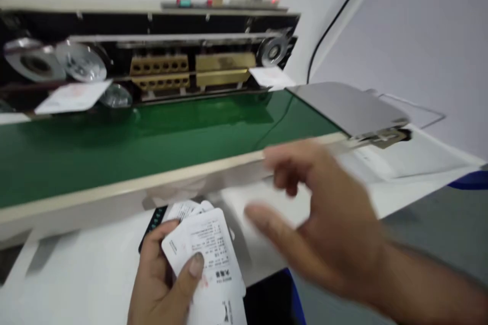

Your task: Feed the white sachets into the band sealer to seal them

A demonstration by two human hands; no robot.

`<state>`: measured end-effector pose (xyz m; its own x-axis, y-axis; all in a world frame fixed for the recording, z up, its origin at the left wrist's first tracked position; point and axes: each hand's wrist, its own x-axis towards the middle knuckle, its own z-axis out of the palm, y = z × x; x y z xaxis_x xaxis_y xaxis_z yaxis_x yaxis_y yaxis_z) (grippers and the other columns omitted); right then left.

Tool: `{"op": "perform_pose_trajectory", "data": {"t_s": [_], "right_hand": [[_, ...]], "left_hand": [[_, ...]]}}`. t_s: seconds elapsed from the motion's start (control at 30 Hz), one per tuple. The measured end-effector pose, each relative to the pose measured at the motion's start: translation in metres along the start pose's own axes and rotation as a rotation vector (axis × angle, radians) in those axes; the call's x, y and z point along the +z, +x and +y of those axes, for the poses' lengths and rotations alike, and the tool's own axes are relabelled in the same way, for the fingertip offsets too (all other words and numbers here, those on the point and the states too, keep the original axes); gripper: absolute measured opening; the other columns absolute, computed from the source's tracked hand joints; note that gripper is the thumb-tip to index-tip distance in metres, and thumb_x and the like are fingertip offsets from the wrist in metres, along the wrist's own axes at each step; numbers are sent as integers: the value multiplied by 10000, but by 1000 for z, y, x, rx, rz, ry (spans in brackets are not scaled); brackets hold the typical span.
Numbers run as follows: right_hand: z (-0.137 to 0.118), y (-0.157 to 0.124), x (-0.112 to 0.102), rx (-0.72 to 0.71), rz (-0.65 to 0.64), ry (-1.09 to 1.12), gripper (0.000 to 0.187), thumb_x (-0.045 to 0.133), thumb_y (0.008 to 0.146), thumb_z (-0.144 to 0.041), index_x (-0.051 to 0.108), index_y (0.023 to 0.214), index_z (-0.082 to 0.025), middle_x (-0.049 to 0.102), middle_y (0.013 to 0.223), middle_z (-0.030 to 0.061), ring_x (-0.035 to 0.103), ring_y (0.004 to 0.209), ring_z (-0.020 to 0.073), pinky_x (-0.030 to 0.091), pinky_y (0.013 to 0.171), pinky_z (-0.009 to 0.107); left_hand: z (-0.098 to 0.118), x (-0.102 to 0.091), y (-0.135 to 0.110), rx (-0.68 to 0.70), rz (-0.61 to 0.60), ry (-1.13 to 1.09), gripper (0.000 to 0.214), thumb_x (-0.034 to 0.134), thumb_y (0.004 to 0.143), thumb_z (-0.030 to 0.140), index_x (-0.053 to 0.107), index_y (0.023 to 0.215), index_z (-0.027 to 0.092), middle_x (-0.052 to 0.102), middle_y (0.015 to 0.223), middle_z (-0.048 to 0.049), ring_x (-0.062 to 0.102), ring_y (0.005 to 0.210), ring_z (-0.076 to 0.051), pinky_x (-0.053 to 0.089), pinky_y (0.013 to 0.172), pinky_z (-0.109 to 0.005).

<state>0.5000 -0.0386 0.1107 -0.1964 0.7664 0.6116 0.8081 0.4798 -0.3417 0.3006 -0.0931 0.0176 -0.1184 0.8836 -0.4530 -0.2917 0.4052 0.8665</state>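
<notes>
Sachets in one hand, the other hovering blurry at the sealer belt

The left hand has its grip closed on a fanned stack of white printed sachets, low in front of the green conveyor belt; I can't count them since they overlap and the bottom one is cut off by the frame edge. The right hand is motion-blurred, fingers loosely spread and holding nothing, over the white tabletop. Two more sachets sit at the sealer: one on the left, one on the right. Print is too soft to read.
</notes>
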Motion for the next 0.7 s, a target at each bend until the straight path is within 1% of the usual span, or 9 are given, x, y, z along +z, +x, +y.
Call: {"op": "perform_pose_trajectory", "data": {"t_s": [0.07, 0.1, 0.17, 0.23, 0.33, 0.43, 0.53, 0.6, 0.7], "right_hand": [[-14, -37, 16, 62, -229, 201, 465, 664, 869, -397, 439, 1231, -211, 546, 1038, 92, 569, 865, 232, 530, 730, 397], [-18, -50, 25, 140, -309, 303, 517, 679, 858, -406, 418, 1260, -213, 541, 1078, 97, 574, 899, 237, 537, 754, 411], [-21, -67, 41, 332, -418, 496, 553, 695, 848, -406, 404, 1282, -224, 551, 1127, 91, 590, 938, 232, 544, 798, 422], [-21, -72, 53, 472, -478, 660, 510, 678, 868, -379, 419, 1281, -230, 574, 1143, 80, 608, 953, 218, 544, 819, 412], [-19, -70, 59, 551, -446, 772, 353, 612, 925, -346, 476, 1236, -249, 603, 1095, 55, 618, 910, 187, 539, 775, 367], [-18, -71, 58, 568, -366, 780, 209, 562, 959, -348, 523, 1148, -268, 610, 988, 24, 599, 809, 157, 521, 722, 334], [-16, -75, 58, 609, -360, 796, 248, 604, 928, -371, 516, 1135, -267, 617, 1003, 28, 617, 836, 174, 527, 736, 341], [-14, -74, 58, 631, -386, 791, 321, 649, 889, -381, 505, 1152, -264, 624, 1042, 37, 636, 891, 198, 536, 764, 350], [-9, -67, 57, 690, -466, 792, 259, 621, 904, -439, 540, 1060, -249, 643, 943, 29, 639, 840, 198, 534, 727, 324]], "left_hand": [[4, 2, -4, -24, -4, -6, 661, 814, 708, 464, 435, 1212, 266, 732, 999, -44, 703, 842, -215, 586, 668, -255], [6, 2, -5, -22, 3, -6, 626, 802, 727, 458, 446, 1208, 273, 727, 1006, -36, 700, 839, -201, 581, 661, -236], [8, 2, -7, -11, 24, -17, 546, 782, 759, 445, 480, 1182, 278, 715, 1022, -24, 690, 826, -169, 559, 635, -195], [9, 2, -9, -30, 31, -55, 510, 775, 771, 437, 495, 1172, 293, 711, 1015, -13, 687, 782, -149, 543, 601, -180], [10, 2, -11, -79, 21, -80, 511, 769, 780, 437, 487, 1190, 320, 718, 981, 0, 691, 723, -148, 550, 585, -206], [10, 1, -10, -69, 31, -60, 500, 771, 780, 429, 491, 1179, 316, 722, 981, 2, 695, 812, -176, 563, 640, -232], [6, 2, -6, -85, -7, -52, 547, 766, 784, 442, 443, 1203, 304, 723, 914, 5, 677, 694, -151, 538, 580, -218], [1, 5, -3, -72, -91, -87, 595, 751, 792, 471, 385, 1220, 279, 722, 885, -9, 657, 625, -137, 519, 557, -221], [-13, 9, 5, 17, -207, -173, 619, 721, 801, 527, 336, 1203, 255, 727, 894, -44, 657, 653, -146, 495, 586, -239]]}}
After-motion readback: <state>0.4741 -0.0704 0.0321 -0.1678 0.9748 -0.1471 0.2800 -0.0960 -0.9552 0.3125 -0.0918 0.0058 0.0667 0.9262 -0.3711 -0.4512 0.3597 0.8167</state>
